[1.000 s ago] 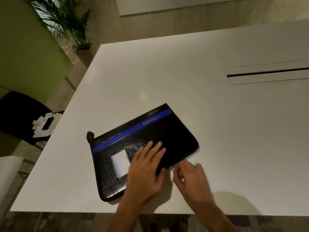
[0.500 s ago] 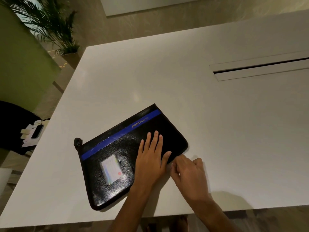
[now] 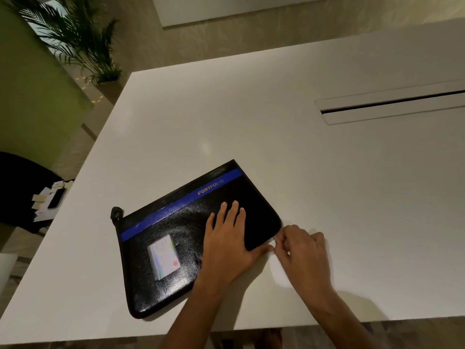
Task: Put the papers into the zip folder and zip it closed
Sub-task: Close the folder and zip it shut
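Near table (image 3: 276, 137) edge, left hand (image 3: 226, 245) flat on zip folder (image 3: 176, 222), right hand (image 3: 304, 258) grip pinching its corner.

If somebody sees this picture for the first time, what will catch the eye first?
The black zip folder with its blue stripe stands out, lying slanted near the front edge of the white table. The left hand presses flat on its right half, while the right hand pinches at its near right corner.
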`<move>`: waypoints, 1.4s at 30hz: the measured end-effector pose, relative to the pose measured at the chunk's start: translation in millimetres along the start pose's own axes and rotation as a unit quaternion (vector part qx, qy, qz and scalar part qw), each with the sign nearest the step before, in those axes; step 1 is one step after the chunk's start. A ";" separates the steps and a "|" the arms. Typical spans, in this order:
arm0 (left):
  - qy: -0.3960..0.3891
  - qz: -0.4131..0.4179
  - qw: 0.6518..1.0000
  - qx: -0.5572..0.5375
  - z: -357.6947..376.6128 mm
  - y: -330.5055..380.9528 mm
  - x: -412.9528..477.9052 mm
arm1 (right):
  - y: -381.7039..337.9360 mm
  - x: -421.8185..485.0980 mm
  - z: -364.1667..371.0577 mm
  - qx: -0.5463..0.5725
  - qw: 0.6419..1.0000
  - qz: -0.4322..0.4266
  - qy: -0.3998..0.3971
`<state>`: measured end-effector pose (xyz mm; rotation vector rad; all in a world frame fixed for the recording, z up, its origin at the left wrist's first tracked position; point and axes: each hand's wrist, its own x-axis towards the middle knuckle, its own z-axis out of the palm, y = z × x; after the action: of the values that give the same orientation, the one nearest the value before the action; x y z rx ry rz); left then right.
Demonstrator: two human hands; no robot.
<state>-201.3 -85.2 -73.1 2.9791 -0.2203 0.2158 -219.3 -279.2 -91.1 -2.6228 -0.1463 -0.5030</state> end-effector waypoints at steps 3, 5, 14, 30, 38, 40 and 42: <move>-0.013 0.058 0.998 -0.005 1.1 8.4 14.5 | -1.3 -0.8 -2.6 0.041 0.999 -0.023 -0.006; -0.012 0.112 0.993 -0.019 8.5 10.2 17.1 | -0.6 -1.3 -7.1 0.049 0.998 -0.035 -0.016; 0.023 0.143 0.989 -0.028 22.7 13.5 8.4 | -0.6 0.4 -8.7 -0.038 0.998 -0.040 -0.018; 0.115 0.217 0.969 0.037 37.9 13.8 8.6 | -11.0 2.2 -15.2 -0.054 0.990 -0.044 -0.121; 0.119 0.208 0.970 0.046 41.0 21.5 12.4 | 10.0 20.9 -23.3 -0.122 0.990 -0.043 -0.061; 0.124 0.207 0.969 0.049 38.8 23.5 13.2 | 8.5 15.4 -21.9 -0.094 0.994 -0.037 -0.038; 0.127 0.204 0.970 0.046 35.3 23.8 14.3 | 4.2 7.7 -17.8 -0.064 0.995 -0.069 -0.035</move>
<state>-186.3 -115.9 -102.2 2.9202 -0.8100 0.6641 -217.2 -290.9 -75.4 -2.7706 -0.3289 -0.4801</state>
